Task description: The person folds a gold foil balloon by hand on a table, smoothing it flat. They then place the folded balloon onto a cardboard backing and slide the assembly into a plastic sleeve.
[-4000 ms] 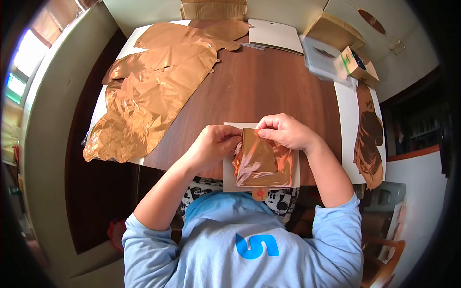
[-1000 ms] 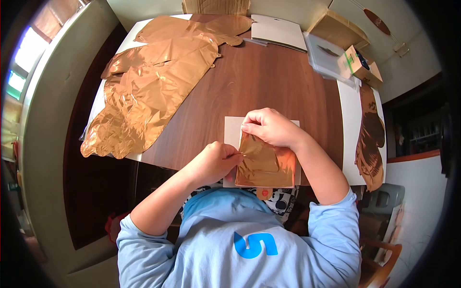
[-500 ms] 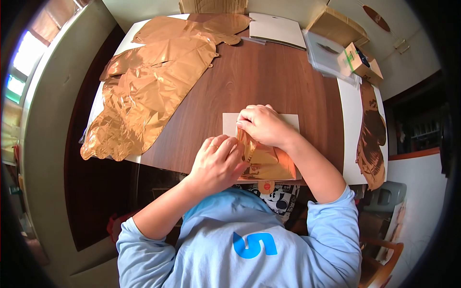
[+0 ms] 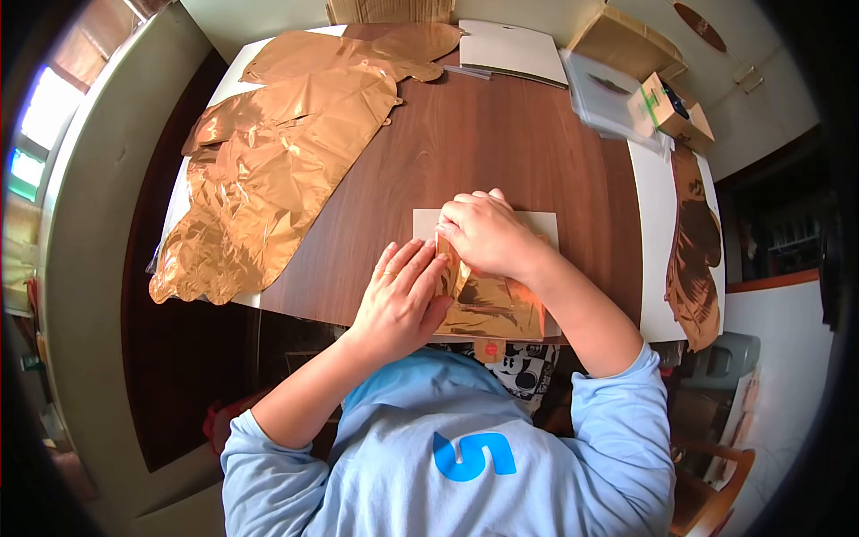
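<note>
A folded gold foil balloon (image 4: 494, 309) lies on a white card (image 4: 542, 221) at the table's near edge. My left hand (image 4: 400, 293) rests along the foil's left side, its fingers stretched out and nearly together, with the fingertips at the folded edge. At the far left corner of the foil, my right hand (image 4: 488, 233) has its fingers curled and pinches the fold. The right hand and wrist cover the foil's upper part.
Several flat gold foil balloons (image 4: 268, 170) spread over the table's left side. Another copper-coloured foil piece (image 4: 693, 259) hangs at the right edge. White cards (image 4: 514, 54), clear plastic sleeves (image 4: 599, 98) and a small cardboard box (image 4: 680, 116) sit at the back.
My left hand's fingers have straightened from a curled grip and now lie flatter along the foil's left edge. The right hand keeps its pinch, shifted slightly left.
</note>
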`<state>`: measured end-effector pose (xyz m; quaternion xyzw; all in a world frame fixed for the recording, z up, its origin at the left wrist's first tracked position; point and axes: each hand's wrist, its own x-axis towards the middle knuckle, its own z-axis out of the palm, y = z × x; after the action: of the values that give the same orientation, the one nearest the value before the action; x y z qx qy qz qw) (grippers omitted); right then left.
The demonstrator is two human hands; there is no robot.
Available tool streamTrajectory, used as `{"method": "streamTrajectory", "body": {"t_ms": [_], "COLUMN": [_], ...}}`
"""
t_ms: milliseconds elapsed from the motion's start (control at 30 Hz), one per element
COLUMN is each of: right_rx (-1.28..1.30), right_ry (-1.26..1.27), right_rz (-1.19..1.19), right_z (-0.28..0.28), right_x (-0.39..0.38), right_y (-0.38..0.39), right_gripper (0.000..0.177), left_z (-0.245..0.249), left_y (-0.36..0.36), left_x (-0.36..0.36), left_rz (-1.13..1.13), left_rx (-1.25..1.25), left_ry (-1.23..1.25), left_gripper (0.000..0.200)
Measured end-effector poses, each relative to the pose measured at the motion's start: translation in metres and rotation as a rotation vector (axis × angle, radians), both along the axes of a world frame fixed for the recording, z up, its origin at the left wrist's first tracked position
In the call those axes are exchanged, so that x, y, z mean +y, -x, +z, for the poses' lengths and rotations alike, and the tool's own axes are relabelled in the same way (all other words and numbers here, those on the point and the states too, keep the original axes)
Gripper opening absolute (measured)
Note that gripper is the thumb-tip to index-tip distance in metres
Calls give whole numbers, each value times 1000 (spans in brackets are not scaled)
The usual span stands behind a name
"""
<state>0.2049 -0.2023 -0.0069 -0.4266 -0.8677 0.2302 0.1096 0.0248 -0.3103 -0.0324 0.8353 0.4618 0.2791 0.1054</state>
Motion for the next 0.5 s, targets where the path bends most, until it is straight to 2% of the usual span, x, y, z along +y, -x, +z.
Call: {"method": "streamTrajectory", "body": {"t_ms": [200,267,300,333,433,500], "right_rx": [101,206,259,223,245,155], "right_ry": [-11,-98,-144,-216,-347,-333], "right_rz": [36,-24,-55,-45,-103,-159], "right_z": [-5,-4,-3,1,25,48], "right_x": [0,-6,-8,-7,-24,-52], "right_y": [-5,-8,-11,-18,-51,-74], "right_gripper": [20,21,23,34,37,43], "left_z": [5,3,3,3,4,6], "left_y": [-4,-4,-4,-5,-6,-6], "left_x": [-1,-1,-1,-1,-2,-1], "left_rz": [19,5,-2,2,15,10], "left_rx": [66,67,69,64,93,87], "left_ry": [-4,-6,-8,0,-12,-2], "left_gripper": [51,51,52,52,52,52]}}
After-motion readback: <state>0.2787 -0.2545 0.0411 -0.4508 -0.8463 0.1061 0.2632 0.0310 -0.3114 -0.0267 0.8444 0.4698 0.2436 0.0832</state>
